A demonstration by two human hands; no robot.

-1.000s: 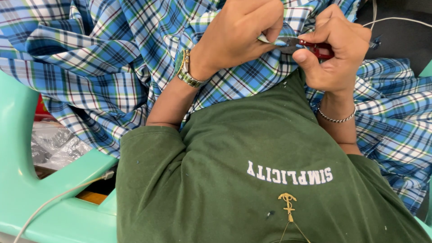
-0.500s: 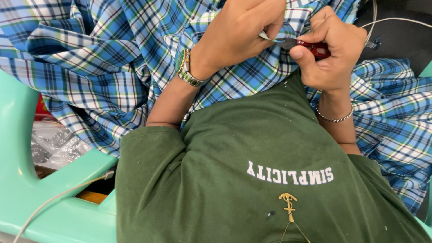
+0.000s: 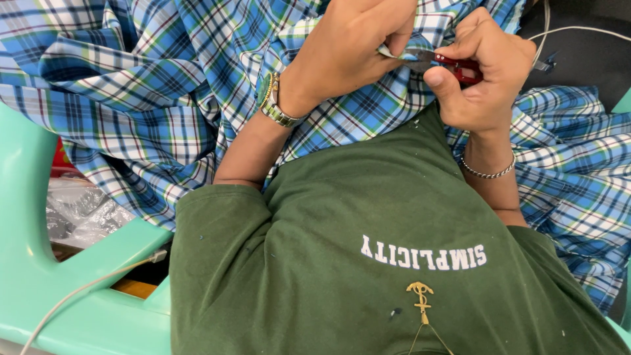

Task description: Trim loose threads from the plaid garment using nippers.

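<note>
Snips, red-handled, sit clamped in right hand, blades at cloth edge. Left hand pinches plaid cloth w/ fingers shut tight; cloth spreads over lap, green chair at left.

A mint-green plastic chair stands at the lower left. Through its opening, crumpled clear plastic wrap lies, with something red just above it. A thin white cable crosses the chair's front edge.
</note>
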